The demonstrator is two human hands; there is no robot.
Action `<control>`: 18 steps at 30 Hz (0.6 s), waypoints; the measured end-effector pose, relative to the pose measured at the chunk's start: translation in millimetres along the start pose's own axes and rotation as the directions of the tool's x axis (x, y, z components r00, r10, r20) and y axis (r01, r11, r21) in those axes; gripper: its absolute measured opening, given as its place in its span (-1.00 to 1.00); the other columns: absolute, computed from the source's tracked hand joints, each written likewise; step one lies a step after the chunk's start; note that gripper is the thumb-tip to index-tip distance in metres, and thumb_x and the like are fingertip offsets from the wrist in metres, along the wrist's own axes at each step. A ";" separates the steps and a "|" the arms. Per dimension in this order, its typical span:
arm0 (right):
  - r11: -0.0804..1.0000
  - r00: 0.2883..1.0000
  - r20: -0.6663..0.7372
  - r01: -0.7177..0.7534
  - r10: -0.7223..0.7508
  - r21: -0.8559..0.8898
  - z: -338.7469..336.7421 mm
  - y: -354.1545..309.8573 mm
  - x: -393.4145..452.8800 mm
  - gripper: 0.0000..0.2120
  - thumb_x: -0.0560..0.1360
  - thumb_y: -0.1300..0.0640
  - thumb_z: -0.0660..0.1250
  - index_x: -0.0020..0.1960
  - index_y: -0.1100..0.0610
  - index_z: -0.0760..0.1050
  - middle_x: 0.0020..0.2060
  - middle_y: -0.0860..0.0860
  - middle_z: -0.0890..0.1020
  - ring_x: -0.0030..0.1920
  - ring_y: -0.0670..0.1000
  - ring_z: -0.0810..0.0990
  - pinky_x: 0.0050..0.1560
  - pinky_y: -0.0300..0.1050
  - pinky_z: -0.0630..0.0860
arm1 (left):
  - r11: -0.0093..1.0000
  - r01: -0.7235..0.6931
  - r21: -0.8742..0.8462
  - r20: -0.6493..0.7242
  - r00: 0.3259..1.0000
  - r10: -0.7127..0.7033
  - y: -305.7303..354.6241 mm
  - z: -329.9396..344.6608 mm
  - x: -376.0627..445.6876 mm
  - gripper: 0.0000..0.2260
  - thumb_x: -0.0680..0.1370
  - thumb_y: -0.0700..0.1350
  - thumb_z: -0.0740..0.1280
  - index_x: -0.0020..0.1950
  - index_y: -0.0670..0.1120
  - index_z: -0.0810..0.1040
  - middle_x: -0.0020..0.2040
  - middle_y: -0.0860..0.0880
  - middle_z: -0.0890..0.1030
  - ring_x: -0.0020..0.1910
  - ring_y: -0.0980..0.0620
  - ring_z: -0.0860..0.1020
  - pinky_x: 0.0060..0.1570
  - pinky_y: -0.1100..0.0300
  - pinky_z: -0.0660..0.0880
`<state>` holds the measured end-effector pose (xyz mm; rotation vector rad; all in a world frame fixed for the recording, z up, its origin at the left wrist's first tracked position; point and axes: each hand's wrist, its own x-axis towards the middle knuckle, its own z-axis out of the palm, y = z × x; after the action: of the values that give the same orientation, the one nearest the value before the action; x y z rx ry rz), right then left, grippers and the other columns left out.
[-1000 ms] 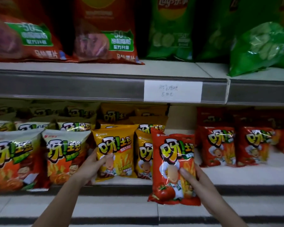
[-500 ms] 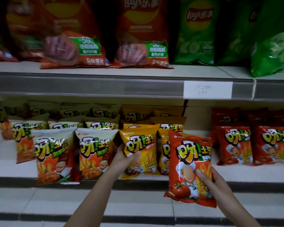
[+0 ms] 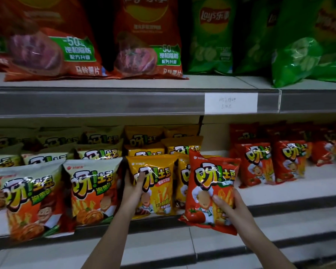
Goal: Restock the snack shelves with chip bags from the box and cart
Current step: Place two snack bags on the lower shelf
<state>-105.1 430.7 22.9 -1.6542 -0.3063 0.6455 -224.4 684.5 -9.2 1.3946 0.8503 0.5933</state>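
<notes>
Head cam, near to far. R hand (image 3: 228,207) at approx 5 o'clock grips red bag (image 3: 211,193) by its lower R edge, thumb across the front, fingers behind; bag upright, long axis vertical, tilted slightly, held in the air in front of the shelf lip, overlapping the 2nd yellow stack. L hand (image 3: 133,188) at approx 6 o'clock holds the front yellow bag (image 3: 153,183) on its L side, thumb on the face, rest of fingers behind; that bag stands on the middle shelf (image 3: 279,193).

Key relation: the red row (image 3: 270,164) sits at approx 2–3 o'clock from the held bag, R of a bare gap in the shelf. So the red bag prob needs to go R and back, not straight in, since yellow stock lies directly behind it. R hand is nearer that spot; L looks busy steadying yellows.

Further L at 9 o'clock: white/orange bags (image 3: 93,189). Up at 12: top shelf w/ big red bags (image 3: 145,41) and green bags (image 3: 211,37), paper price tag (image 3: 231,103) on the rail. Box and cart not in view.
</notes>
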 end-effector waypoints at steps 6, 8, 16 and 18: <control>1.000 0.999 0.026 -0.021 0.021 -0.004 13.7 5.1 8.2 -0.38 0.31 -0.12 0.43 0.31 -0.12 0.30 0.09 -0.05 0.62 0.02 0.05 0.67 -0.08 -0.03 0.61 | 0.985 0.073 -0.156 -0.140 0.986 -0.095 3.0 6.8 8.0 -0.10 0.30 0.59 0.02 0.54 0.15 0.16 0.53 -0.03 0.26 0.49 -0.14 0.23 0.46 -0.14 0.17; 0.999 1.000 0.002 -0.029 0.029 0.019 14.2 8.2 10.1 -0.39 0.30 -0.08 0.44 0.30 -0.12 0.30 0.07 -0.02 0.62 0.00 0.09 0.66 -0.11 0.00 0.60 | 0.985 0.106 -0.133 -0.134 0.983 -0.124 8.8 10.4 2.3 -0.07 0.26 0.61 -0.02 0.53 0.18 0.16 0.53 -0.01 0.25 0.49 -0.14 0.24 0.46 -0.15 0.17; 0.999 0.998 -0.054 -0.023 0.020 -0.038 17.4 9.4 10.2 -0.22 0.07 -0.26 0.62 0.24 -0.14 0.49 0.06 0.10 0.70 -0.03 0.21 0.71 0.12 0.34 0.54 | 0.996 0.080 -0.032 0.075 0.994 -0.077 20.5 -16.2 -19.1 0.18 0.04 0.68 0.14 0.56 0.20 -0.03 0.53 0.05 0.23 0.48 -0.08 0.26 0.42 -0.07 0.28; 0.999 0.999 -0.051 -0.020 0.017 -0.049 19.5 12.7 13.5 -0.09 -0.01 -0.36 0.61 0.27 -0.14 0.47 0.06 0.06 0.70 -0.03 0.19 0.71 0.10 0.33 0.55 | 0.997 0.083 0.000 0.139 0.987 -0.082 22.6 -21.8 -19.4 0.21 0.05 0.64 0.23 0.57 0.19 -0.09 0.52 0.05 0.26 0.47 -0.09 0.28 0.41 -0.04 0.28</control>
<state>-107.2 451.6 6.0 -1.7194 -0.2727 0.6136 -250.5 684.6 16.9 1.3719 0.7897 0.4301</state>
